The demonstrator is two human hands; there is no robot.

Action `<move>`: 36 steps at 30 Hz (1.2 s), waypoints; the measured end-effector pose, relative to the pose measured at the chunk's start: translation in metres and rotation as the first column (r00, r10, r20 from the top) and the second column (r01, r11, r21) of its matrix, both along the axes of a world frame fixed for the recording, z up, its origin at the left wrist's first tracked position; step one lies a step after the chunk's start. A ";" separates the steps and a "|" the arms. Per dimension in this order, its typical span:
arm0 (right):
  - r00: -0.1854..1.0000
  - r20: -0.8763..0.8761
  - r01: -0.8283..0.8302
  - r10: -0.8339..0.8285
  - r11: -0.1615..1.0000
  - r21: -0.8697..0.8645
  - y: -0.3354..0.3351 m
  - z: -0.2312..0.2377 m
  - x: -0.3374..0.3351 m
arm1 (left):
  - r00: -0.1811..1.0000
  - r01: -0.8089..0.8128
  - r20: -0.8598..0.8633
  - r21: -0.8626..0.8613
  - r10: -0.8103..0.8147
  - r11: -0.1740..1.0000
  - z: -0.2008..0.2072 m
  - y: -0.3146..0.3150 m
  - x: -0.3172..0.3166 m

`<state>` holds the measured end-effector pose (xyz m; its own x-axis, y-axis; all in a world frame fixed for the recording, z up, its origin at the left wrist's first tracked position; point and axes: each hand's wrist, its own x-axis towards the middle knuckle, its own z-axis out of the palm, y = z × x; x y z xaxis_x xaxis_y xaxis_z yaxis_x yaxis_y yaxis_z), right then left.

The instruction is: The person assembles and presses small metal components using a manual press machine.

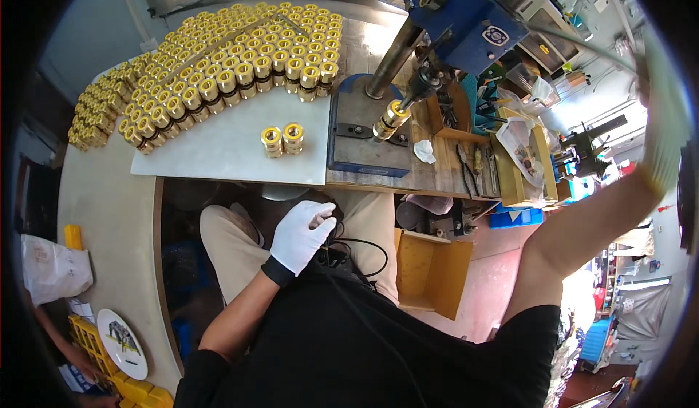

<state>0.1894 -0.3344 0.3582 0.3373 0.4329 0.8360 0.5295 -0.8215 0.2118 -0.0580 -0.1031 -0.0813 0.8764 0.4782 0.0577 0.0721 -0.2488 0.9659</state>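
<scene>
Fittings (pixel 271 143) stand two before dozens, one in one press (pixel 460 29); left hand (pixel 300 238) is half-curled, right hand (pixel 661 128) too blurred to tell.

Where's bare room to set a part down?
On the flat white sheet: widest left of two upright brass cylinders, before the massed brass cylinders; a narrower strip separates the pair from the blue metal press. Crowded: right of it, around dark pliers and a yellow wooden box.

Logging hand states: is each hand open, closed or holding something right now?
Left hand: loosely open, half curled, no object visible in it.
Right hand: raised near the press lever, blurred; its grip cannot be told.
</scene>
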 end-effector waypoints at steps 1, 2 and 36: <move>0.985 -0.145 -0.046 0.099 0.943 0.328 -0.025 -0.034 0.006 | 0.998 0.030 0.057 0.039 -0.032 0.999 0.000 -0.002 0.000; 0.953 -0.293 0.134 -0.075 0.973 0.186 -0.035 -0.064 -0.029 | 0.992 0.055 0.108 0.081 -0.063 0.995 0.002 -0.003 0.002; 0.965 0.225 0.101 -0.132 0.984 0.145 -0.085 -0.163 -0.003 | 0.957 -0.290 0.270 0.912 0.110 0.291 0.052 0.153 -0.030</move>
<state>0.1867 -0.4194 0.1949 0.1677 0.2837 0.9441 0.3769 -0.9034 0.2045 -0.0879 0.0499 -0.0289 0.7007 0.1802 0.6903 0.1622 -0.9825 0.0919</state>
